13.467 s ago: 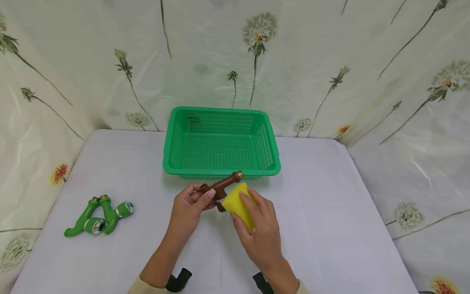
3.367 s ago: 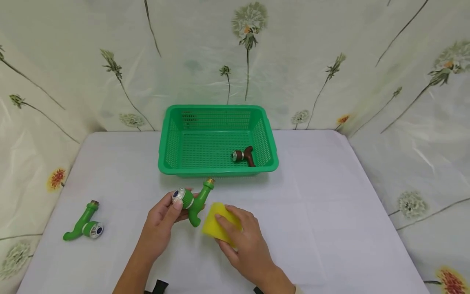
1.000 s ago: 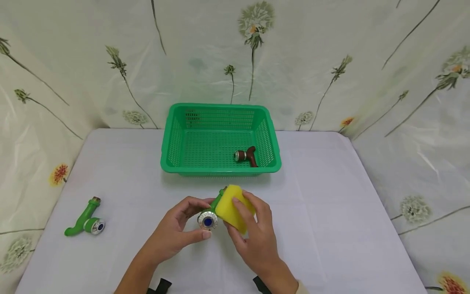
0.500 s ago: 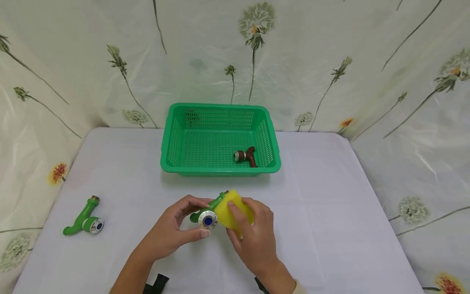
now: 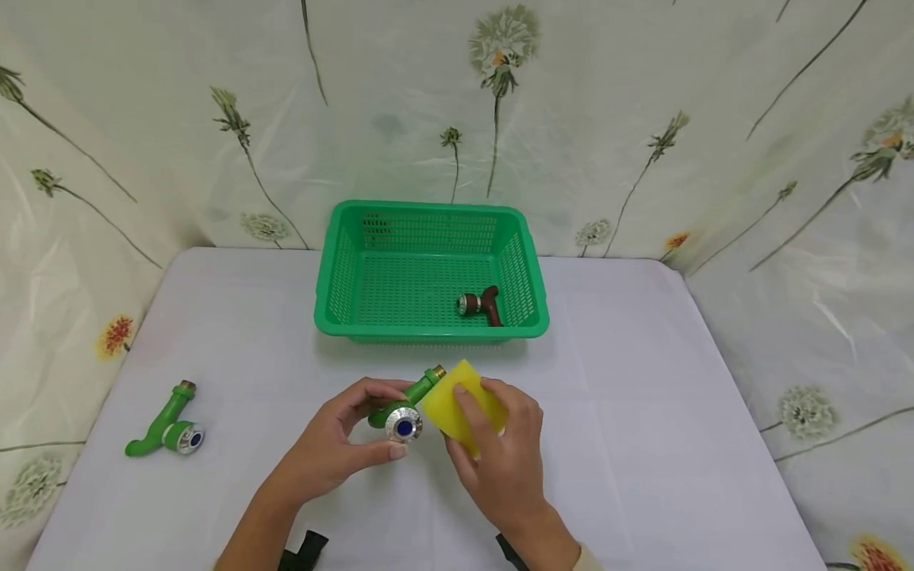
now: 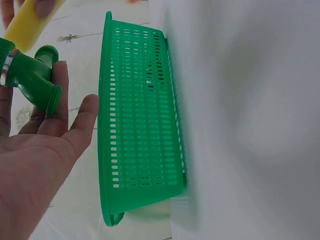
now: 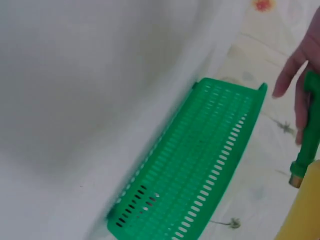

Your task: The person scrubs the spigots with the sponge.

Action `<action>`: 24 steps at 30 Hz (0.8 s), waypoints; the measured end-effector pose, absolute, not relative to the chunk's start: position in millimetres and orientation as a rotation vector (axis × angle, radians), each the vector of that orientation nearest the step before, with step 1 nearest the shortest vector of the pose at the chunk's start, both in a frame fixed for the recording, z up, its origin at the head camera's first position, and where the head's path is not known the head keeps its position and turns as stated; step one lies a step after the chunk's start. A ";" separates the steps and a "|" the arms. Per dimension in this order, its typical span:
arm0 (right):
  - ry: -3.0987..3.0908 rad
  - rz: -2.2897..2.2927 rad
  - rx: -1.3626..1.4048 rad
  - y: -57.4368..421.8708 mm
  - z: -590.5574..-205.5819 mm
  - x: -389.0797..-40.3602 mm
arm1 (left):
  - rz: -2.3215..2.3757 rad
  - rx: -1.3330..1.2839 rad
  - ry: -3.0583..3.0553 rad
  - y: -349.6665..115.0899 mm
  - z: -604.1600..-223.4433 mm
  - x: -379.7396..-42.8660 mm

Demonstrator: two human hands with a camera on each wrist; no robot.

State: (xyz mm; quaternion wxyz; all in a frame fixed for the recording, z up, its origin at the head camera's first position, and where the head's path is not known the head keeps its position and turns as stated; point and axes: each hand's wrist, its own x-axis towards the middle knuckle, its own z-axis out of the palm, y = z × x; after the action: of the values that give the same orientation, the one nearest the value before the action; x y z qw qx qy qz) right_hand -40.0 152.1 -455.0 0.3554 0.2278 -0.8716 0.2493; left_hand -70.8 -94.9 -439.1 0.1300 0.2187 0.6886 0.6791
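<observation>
My left hand (image 5: pixel 332 448) holds a green tap (image 5: pixel 421 387) by its round silver-faced handle, between thumb and fingers, above the table. The tap's brass threaded end points up and right. A yellow sponge (image 5: pixel 451 416) is pinched in my right hand (image 5: pixel 503 464), its edge right beside the tap's pipe. In the left wrist view, the green spout (image 6: pixel 35 82) rests against the fingers, with the blurred sponge (image 6: pixel 25 30) behind it. The right wrist view has the tap's pipe (image 7: pixel 311 130) at the right edge, close to the sponge (image 7: pixel 306 210).
A green plastic basket (image 5: pixel 428 330) stands at the back middle, with a brown tap (image 5: pixel 489 304) in its right front corner. Another green tap (image 5: pixel 160 424) lies on the white-covered table (image 5: pixel 643 396) at the left. A flowered curtain (image 5: pixel 385 127) hangs behind.
The brown tap, earlier in my left hand, now lies in the basket. One green tap was taken from the left pair. The sponge has slid off the brass end, which shows again.
</observation>
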 end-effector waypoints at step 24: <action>-2.270 0.608 0.557 160.8 -458.2 -39.4 | 1.770 0.642 2.222 -95.1 -435.5 -72.5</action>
State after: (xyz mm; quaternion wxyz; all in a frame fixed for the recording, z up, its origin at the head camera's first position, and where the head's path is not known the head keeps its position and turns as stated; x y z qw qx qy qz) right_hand -39.4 160.8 -458.2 0.3551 0.2157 -0.8786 0.2352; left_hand -72.5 -95.1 -435.5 0.1144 0.2191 0.7579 0.6038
